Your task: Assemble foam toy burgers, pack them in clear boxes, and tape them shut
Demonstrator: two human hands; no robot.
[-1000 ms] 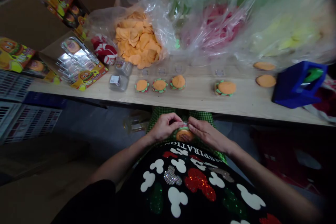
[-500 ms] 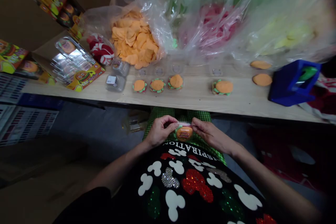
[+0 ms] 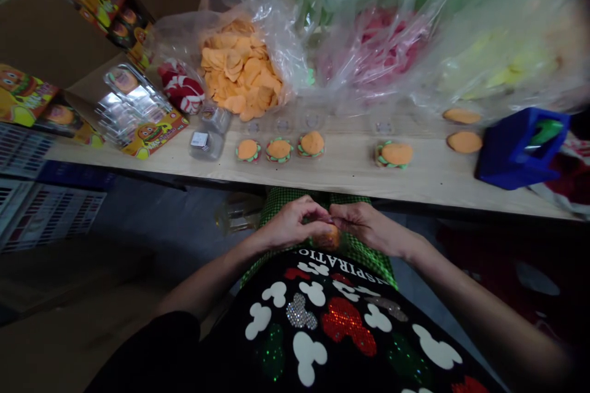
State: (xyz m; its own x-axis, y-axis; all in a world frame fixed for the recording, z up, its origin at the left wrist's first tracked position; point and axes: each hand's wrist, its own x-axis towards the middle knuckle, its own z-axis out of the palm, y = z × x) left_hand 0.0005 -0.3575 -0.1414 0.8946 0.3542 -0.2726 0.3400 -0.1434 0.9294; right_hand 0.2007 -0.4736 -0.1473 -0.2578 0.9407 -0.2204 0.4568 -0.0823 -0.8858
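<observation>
Over my lap, just below the table edge, a small burger (image 3: 328, 238) with an orange bun shows in a clear plastic case. My left hand (image 3: 295, 221) pinches the case's upper edge between thumb and fingers. Close beside it, my right hand (image 3: 362, 227) is closed on the right end of the same edge. Fingers cover much of the case. On the table lie burgers in open clear cases: one (image 3: 247, 150) at the left, another (image 3: 278, 150) beside it, a third (image 3: 311, 143), and one (image 3: 394, 155) farther right.
Orange slices (image 3: 242, 70) fill a clear bag at the back; bags of pink pieces (image 3: 391, 43) and yellow pieces (image 3: 511, 70) stand rightward. A blue tape dispenser (image 3: 507, 153) sits near two orange buns (image 3: 464, 142). At left are a display box (image 3: 150, 135) and closed cases (image 3: 206, 143).
My hands have come closer together over the cased burger, covering more of it. The left hand has moved right along the case's edge. The whole view has shifted slightly.
</observation>
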